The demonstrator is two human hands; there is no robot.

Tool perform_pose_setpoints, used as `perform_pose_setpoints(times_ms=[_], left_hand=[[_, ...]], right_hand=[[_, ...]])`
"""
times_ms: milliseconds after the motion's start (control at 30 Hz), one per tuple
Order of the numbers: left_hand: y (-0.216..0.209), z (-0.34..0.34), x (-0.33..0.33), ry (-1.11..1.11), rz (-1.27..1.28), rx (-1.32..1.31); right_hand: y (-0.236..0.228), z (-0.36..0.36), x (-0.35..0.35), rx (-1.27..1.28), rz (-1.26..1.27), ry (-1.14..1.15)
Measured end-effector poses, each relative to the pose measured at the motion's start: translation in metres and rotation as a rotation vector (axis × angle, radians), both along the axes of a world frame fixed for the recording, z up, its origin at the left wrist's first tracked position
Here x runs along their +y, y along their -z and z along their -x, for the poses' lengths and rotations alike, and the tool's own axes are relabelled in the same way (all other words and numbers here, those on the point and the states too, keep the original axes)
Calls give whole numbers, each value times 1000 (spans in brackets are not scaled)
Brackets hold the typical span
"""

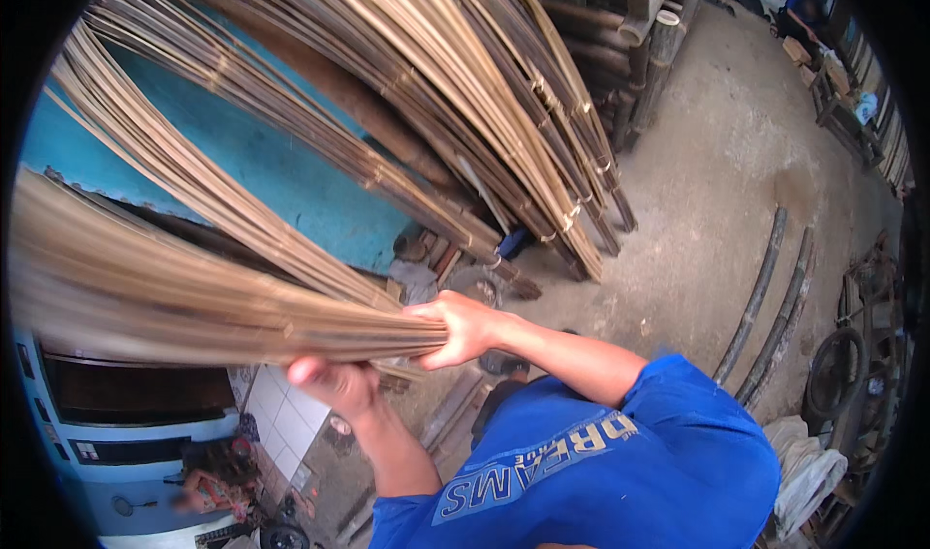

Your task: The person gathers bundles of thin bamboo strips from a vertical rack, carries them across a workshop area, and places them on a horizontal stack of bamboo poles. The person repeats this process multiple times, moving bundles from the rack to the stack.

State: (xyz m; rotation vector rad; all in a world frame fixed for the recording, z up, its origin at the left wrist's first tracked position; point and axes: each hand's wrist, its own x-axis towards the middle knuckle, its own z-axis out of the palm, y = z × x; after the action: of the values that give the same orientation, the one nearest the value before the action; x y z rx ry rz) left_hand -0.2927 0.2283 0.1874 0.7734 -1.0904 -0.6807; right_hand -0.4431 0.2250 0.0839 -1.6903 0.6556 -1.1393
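Observation:
A long bundle of thin bamboo strips (242,317) stretches to the left, its far part smeared by motion. My right hand (460,328) is closed round its near end, with the strip tips showing at the fingers. Against the bundle's lower side, a little further along it, is my left hand (339,382). That thumb stands out at the edge, blurred, while the other fingers are hidden behind the strips; the hand seems to support the bundle.
More tied bundles of bamboo strips (465,104) lean against a turquoise wall (194,113). Thick bamboo poles (664,55) are stacked beyond them. On the concrete floor (717,142) lie dark poles (760,288). A wheel (835,373) and a white sack (809,467) are at the right.

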Motion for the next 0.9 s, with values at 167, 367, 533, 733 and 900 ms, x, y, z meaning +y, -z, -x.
perform_pose_setpoints(times_ms=[167,367,533,733,900], left_hand=[[14,83,-28,118,27,-16],[21,159,-44,282,19,69],[37,194,-70,267,13,43],[27,226,-112,291,-46,32],[69,253,-172,280,-163,-132]], right_hand=[[-4,96,0,51,-124,78],[20,168,-11,124,-223,150],[25,202,-31,84,-291,243],[63,233,-95,-42,-448,276],[110,250,-137,-75,-214,509]])
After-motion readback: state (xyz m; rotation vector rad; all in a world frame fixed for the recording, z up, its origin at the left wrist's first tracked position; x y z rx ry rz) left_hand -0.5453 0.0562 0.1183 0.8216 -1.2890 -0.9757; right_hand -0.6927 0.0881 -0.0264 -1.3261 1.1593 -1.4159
